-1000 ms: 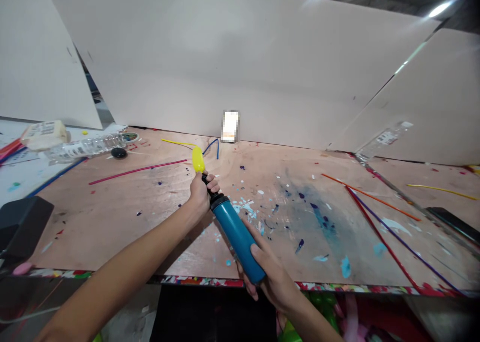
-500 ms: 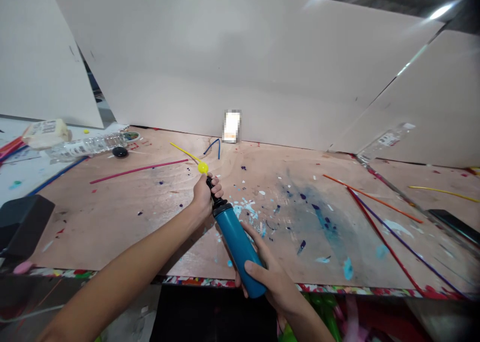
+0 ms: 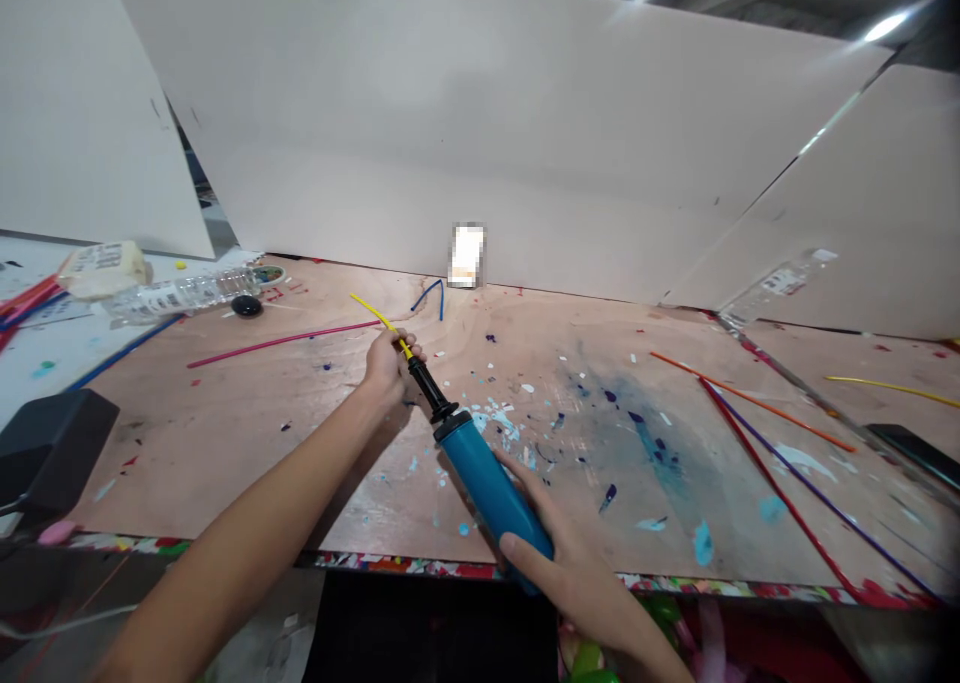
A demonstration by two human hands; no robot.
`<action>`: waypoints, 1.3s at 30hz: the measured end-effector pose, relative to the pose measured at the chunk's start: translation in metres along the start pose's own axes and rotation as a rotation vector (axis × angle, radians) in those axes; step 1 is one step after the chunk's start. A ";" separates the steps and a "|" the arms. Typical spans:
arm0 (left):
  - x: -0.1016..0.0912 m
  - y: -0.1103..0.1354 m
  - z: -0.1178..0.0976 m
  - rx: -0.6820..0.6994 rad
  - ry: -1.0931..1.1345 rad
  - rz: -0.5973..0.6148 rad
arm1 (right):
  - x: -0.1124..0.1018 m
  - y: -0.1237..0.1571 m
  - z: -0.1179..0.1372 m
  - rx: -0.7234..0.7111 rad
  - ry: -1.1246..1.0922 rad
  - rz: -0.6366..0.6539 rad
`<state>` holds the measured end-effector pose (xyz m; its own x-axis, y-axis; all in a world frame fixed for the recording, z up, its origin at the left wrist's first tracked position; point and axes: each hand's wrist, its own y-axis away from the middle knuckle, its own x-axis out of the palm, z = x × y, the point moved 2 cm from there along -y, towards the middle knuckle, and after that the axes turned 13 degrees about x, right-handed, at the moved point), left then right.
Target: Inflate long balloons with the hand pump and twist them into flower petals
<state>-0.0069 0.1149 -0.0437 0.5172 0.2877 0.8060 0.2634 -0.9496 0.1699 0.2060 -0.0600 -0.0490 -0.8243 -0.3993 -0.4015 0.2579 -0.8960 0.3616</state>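
A blue balloon pump [image 3: 491,493] with a black neck slants across the middle, its nozzle pointing up and to the left. My right hand [image 3: 551,553] is wrapped round the lower end of the blue barrel, thumb on top. At the nozzle end, my left hand [image 3: 386,371] is closed on a thin yellow modelling balloon [image 3: 380,315]. The balloon lies along the nozzle tip, flat and narrow, and its free end stretches away to the back left. My left fingers partly hide where balloon and nozzle meet.
A pink balloon [image 3: 285,344] and a bent blue balloon [image 3: 429,291] lie behind my left hand. Orange [image 3: 750,400], red and purple balloons rest at right. Plastic bottles [image 3: 187,293], a dark box [image 3: 56,453] and a phone [image 3: 919,453] sit around the paint-stained table.
The round yellow bulge by the nozzle is gone, and the balloon is thin there. My left hand has slid from the black neck up to the balloon; the pump shifted slightly right.
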 end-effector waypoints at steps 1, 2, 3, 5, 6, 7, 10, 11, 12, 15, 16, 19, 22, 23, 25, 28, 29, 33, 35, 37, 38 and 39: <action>0.001 -0.004 -0.003 0.023 0.006 0.010 | -0.007 0.001 0.002 -0.005 0.104 -0.059; 0.002 -0.006 -0.005 0.043 0.015 0.027 | -0.013 0.002 0.003 -0.005 0.185 -0.096; 0.004 -0.008 -0.008 0.059 0.027 0.045 | -0.017 0.003 0.004 -0.002 0.244 -0.107; 0.007 -0.011 -0.014 0.084 0.058 0.074 | -0.022 0.007 0.004 -0.004 0.310 -0.090; 0.008 -0.013 -0.019 0.099 0.073 0.082 | -0.022 0.010 0.002 -0.007 0.325 -0.083; 0.007 -0.015 -0.027 0.121 0.083 0.084 | -0.023 0.014 -0.001 -0.006 0.334 -0.085; -0.001 -0.024 -0.059 0.226 0.082 0.071 | -0.024 0.027 -0.017 0.012 0.354 -0.098; -0.005 -0.027 -0.069 0.257 0.070 0.065 | -0.025 0.030 -0.022 0.023 0.364 -0.109; -0.008 -0.030 -0.078 0.270 0.048 0.072 | -0.027 0.032 -0.027 0.032 0.378 -0.129; -0.009 -0.029 -0.082 0.200 -0.054 0.140 | -0.034 0.025 -0.029 0.017 0.451 -0.241; -0.006 -0.025 -0.077 0.159 -0.153 0.196 | -0.036 0.018 -0.027 0.002 0.485 -0.281; 0.008 0.000 -0.050 0.092 -0.759 0.566 | -0.041 -0.007 -0.014 -0.032 0.607 -0.348; 0.024 0.042 -0.021 0.110 -1.249 1.176 | -0.042 -0.032 0.009 -0.139 0.713 -0.466; 0.027 0.056 -0.015 0.112 -1.279 1.364 | -0.042 -0.039 0.019 -0.216 0.728 -0.516; 0.032 0.078 -0.011 0.104 -1.254 1.609 | -0.037 -0.052 0.041 -0.418 0.713 -0.520; 0.033 0.086 -0.024 0.046 -1.198 1.631 | -0.029 -0.068 0.066 -0.622 0.639 -0.206; 0.032 0.082 -0.031 0.024 -1.190 1.561 | -0.029 -0.072 0.071 -0.605 0.555 -0.107; 0.028 0.054 -0.058 0.158 -1.184 1.146 | -0.034 -0.086 0.067 -0.318 -0.021 0.154; 0.027 0.045 -0.060 0.231 -1.180 1.042 | -0.037 -0.091 0.061 -0.252 -0.237 0.224; 0.026 0.039 -0.057 0.255 -1.186 1.015 | -0.044 -0.096 0.056 -0.240 -0.364 0.199; 0.025 0.035 -0.056 0.288 -1.194 0.996 | -0.051 -0.099 0.055 -0.239 -0.418 0.162; 0.024 0.032 -0.059 0.347 -1.206 0.955 | -0.061 -0.100 0.054 -0.240 -0.479 0.118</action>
<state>-0.0338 0.0846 0.0145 0.8687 -0.2908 -0.4010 -0.4481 -0.8063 -0.3860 0.2033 0.0647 -0.0154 -0.9056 -0.4168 0.0781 0.4241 -0.8921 0.1560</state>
